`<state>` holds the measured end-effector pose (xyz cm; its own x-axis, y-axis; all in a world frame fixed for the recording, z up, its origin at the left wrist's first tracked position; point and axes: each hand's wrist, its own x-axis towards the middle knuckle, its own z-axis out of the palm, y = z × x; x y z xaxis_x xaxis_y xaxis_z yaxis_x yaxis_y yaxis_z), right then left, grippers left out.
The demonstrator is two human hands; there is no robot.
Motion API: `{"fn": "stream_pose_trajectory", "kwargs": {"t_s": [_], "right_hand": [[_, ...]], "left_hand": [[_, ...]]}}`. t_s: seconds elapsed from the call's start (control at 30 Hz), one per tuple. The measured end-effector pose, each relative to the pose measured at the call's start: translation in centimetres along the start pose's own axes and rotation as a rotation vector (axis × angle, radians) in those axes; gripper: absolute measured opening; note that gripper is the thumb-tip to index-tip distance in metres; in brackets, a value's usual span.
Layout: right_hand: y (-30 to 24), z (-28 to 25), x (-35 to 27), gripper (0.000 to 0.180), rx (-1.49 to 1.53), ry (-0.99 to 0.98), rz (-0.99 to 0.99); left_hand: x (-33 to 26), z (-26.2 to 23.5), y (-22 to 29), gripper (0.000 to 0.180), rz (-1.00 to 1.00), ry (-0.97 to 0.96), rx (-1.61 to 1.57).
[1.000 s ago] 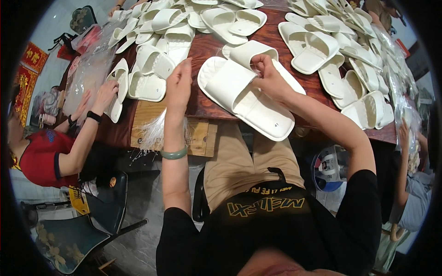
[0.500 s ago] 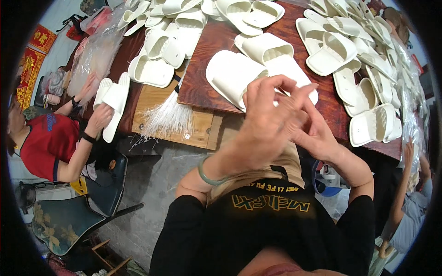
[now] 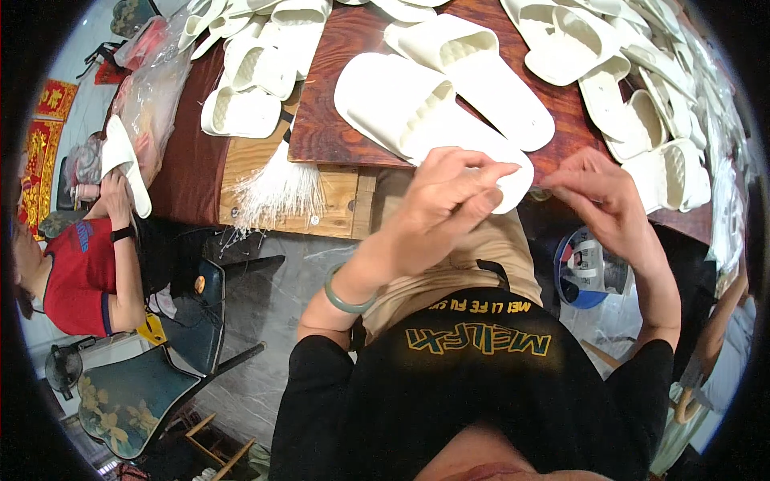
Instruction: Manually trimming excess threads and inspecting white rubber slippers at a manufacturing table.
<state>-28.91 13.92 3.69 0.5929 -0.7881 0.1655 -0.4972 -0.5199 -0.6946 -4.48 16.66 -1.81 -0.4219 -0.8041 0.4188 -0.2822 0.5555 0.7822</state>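
Note:
My left hand (image 3: 449, 192) is over the near edge of the table, beside the heel of a white slipper (image 3: 393, 100). Its thumb and fingertips are drawn together. To the right, past that heel, my right hand (image 3: 601, 200) has its thumb and index finger pinched together, slightly blurred. Whatever either hand pinches is too small to make out. A second white slipper (image 3: 489, 80) lies alongside the first, both with toes pointing away to the left. A bundle of thin white strands (image 3: 277, 192) hangs at the table edge, left of my hands.
Piles of white slippers (image 3: 573, 48) cover the right side of the dark red table (image 3: 321, 132); more slippers (image 3: 241, 111) lie at left. A co-worker in red (image 3: 80, 280) holds a slipper (image 3: 124, 164) at far left. Below are a chair (image 3: 132, 393) and a blue-rimmed bucket (image 3: 581, 297).
My hands, close together before, have moved apart, the right one going right. The slippers appear shifted up and left in view. The co-worker's slipper has moved up and left.

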Motion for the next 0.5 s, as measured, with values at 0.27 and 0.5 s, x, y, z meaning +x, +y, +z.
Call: {"fn": "stream_pose_trajectory", "kwargs": {"t_s": [0.27, 0.5], "right_hand": [[2.4, 2.4, 4.2, 0.015, -0.219, 0.083, -0.088], [4.0, 5.2, 7.5, 0.017, -0.329, 0.086, -0.11]], "left_hand": [[2.8, -9.1, -6.7, 0.034, -0.336, 0.532, -0.109], [3.6, -10.7, -12.6, 0.026, -0.47, 0.285, 0.079]]}}
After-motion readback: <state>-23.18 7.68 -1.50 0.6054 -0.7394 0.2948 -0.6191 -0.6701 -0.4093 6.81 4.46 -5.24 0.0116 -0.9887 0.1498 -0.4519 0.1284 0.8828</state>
